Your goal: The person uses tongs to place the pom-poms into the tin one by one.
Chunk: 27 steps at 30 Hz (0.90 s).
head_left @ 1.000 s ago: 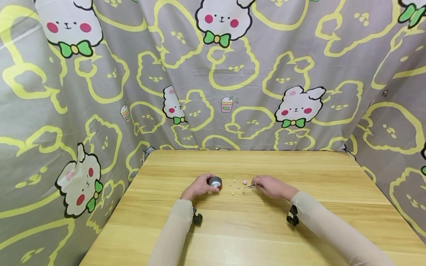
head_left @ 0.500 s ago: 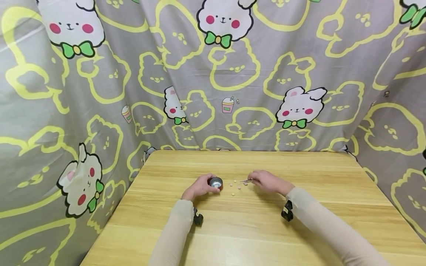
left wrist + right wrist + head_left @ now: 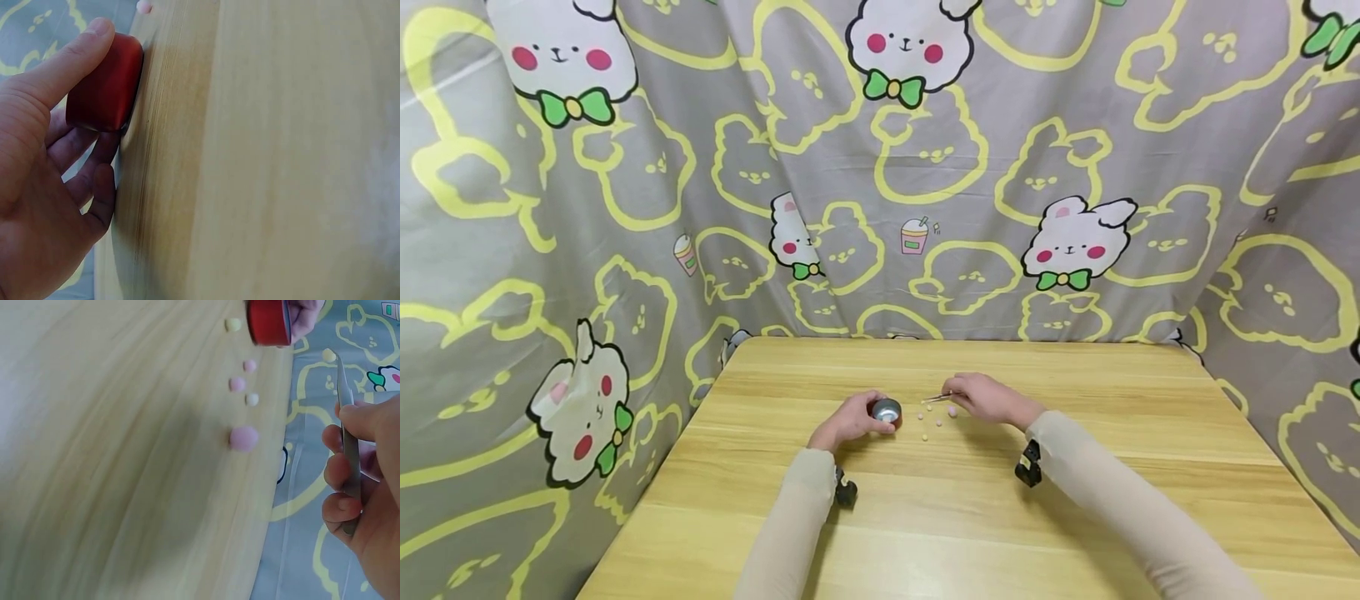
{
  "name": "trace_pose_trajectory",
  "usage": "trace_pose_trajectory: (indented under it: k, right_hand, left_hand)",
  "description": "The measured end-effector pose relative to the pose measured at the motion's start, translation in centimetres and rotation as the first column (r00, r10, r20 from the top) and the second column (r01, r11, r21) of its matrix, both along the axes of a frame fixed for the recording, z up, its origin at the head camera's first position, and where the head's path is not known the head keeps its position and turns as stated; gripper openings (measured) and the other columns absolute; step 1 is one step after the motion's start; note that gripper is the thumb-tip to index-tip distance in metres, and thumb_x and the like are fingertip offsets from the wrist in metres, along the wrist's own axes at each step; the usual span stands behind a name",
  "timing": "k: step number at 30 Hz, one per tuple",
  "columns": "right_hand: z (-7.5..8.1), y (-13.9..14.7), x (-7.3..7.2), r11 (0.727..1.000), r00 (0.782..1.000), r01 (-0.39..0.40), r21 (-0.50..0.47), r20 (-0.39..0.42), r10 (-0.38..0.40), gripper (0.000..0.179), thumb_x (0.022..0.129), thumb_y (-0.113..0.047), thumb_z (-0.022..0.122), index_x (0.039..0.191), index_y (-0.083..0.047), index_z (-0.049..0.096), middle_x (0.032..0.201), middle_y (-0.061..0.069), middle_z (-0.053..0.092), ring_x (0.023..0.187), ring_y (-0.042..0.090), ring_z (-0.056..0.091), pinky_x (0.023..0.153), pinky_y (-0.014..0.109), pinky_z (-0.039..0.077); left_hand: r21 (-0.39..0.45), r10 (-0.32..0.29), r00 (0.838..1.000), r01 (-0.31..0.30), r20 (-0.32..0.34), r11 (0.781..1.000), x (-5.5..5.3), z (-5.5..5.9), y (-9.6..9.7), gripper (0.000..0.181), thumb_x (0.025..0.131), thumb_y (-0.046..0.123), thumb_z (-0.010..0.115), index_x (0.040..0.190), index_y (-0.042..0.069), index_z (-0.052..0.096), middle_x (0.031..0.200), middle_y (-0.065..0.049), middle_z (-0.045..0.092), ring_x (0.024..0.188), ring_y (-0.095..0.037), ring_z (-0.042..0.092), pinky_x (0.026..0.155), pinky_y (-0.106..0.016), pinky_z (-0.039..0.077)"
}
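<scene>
In the head view, my left hand (image 3: 852,417) holds a small round red tin (image 3: 106,87) with a silvery inside, its thumb and fingers around the wall. The tin is at table level, its opening visible from above. My right hand (image 3: 992,398) grips a pair of metal tweezers (image 3: 350,456) between thumb and curled fingers. At the tweezers' tips is a small pale yellow ball (image 3: 329,355), above the table. Several other little balls lie loose between the hands, among them a larger pink ball (image 3: 243,438) and a yellow ball (image 3: 232,325).
Both hands work over a light wooden table (image 3: 940,517). Behind its far edge hangs a grey curtain (image 3: 842,167) with yellow outlines and white cartoon animals, which also runs along both sides. A black wrist mount (image 3: 1028,463) sits under the right sleeve.
My right hand has moved left and toward the far side, carrying the tweezers past the larger pink ball. My left hand and the red tin have stayed put.
</scene>
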State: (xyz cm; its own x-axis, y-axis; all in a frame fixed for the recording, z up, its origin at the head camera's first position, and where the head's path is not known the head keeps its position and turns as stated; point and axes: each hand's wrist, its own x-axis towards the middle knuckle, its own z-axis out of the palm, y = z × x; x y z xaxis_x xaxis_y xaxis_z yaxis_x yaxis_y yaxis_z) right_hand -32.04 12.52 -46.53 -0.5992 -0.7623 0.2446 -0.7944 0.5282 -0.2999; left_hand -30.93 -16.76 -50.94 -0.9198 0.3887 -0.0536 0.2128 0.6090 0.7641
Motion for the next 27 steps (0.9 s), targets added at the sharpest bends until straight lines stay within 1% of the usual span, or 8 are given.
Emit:
trace_pose_trajectory:
  k: [4, 7, 10, 15, 21, 27]
  right_hand:
    - [0.3, -0.9, -0.2, 1.0, 1.0, 0.0, 0.013, 0.015, 0.0, 0.014, 0.097, -0.009, 0.052, 0.104, -0.011, 0.063, 0.092, -0.002, 0.058, 0.078, 0.009, 0.055, 0.069, 0.03, 0.047]
    - [0.6, -1.6, -0.3, 1.0, 1.0, -0.013, 0.003, 0.025, 0.013, 0.014, 0.097, -0.008, 0.052, 0.104, -0.01, 0.063, 0.089, -0.003, 0.057, 0.074, 0.008, 0.052, 0.066, 0.03, 0.046]
    - [0.9, -2.3, -0.3, 1.0, 1.0, -0.024, -0.008, 0.017, 0.024, 0.013, 0.096, -0.006, 0.052, 0.103, -0.009, 0.063, 0.088, -0.002, 0.057, 0.074, 0.009, 0.052, 0.067, 0.031, 0.046]
    - [1.1, -3.5, -0.4, 0.998, 0.998, -0.054, -0.007, -0.015, 0.054, 0.013, 0.095, -0.005, 0.053, 0.101, -0.009, 0.063, 0.09, 0.0, 0.059, 0.078, 0.011, 0.055, 0.07, 0.031, 0.048]
    - [0.8, -4.5, -0.7, 0.997, 0.997, -0.071, 0.003, -0.005, 0.071, 0.011, 0.094, -0.005, 0.055, 0.1, -0.009, 0.063, 0.089, 0.001, 0.059, 0.078, 0.013, 0.057, 0.068, 0.031, 0.048]
    - [0.3, -5.3, -1.1, 0.997, 0.998, -0.068, 0.027, 0.003, 0.068, 0.011, 0.093, -0.005, 0.055, 0.1, -0.01, 0.063, 0.09, 0.001, 0.059, 0.08, 0.013, 0.057, 0.07, 0.031, 0.048]
  left_hand:
    - [0.005, 0.002, 1.0, -0.002, 0.003, 1.0, 0.2, 0.0, 0.0, 0.048, 0.076, 0.023, 0.08, 0.117, 0.008, 0.059, 0.105, -0.002, 0.061, 0.099, -0.019, 0.055, 0.091, -0.04, 0.042]
    - [0.005, 0.004, 1.0, -0.005, 0.007, 1.0, 0.2, 0.1, 0.0, 0.047, 0.077, 0.023, 0.08, 0.117, 0.009, 0.059, 0.104, -0.001, 0.061, 0.099, -0.019, 0.055, 0.091, -0.04, 0.042]
    - [0.005, 0.008, 1.0, -0.008, 0.009, 1.0, 0.2, 0.2, 0.1, 0.047, 0.077, 0.023, 0.08, 0.117, 0.01, 0.059, 0.104, -0.001, 0.061, 0.099, -0.018, 0.055, 0.09, -0.039, 0.042]
    - [0.007, 0.003, 1.0, -0.004, 0.006, 1.0, 0.3, 0.2, 0.1, 0.047, 0.076, 0.022, 0.081, 0.116, 0.01, 0.06, 0.104, -0.001, 0.061, 0.098, -0.017, 0.055, 0.089, -0.037, 0.042]
    - [0.003, 0.004, 1.0, -0.004, 0.002, 1.0, 0.2, 0.0, 0.1, 0.048, 0.076, 0.024, 0.081, 0.117, 0.01, 0.059, 0.105, 0.0, 0.061, 0.099, -0.017, 0.055, 0.089, -0.038, 0.043]
    - [0.0, 0.011, 1.0, -0.011, -0.005, 1.0, 0.2, 0.2, 0.1, 0.049, 0.077, 0.022, 0.08, 0.119, 0.008, 0.059, 0.108, -0.003, 0.061, 0.101, -0.018, 0.055, 0.091, -0.037, 0.042]
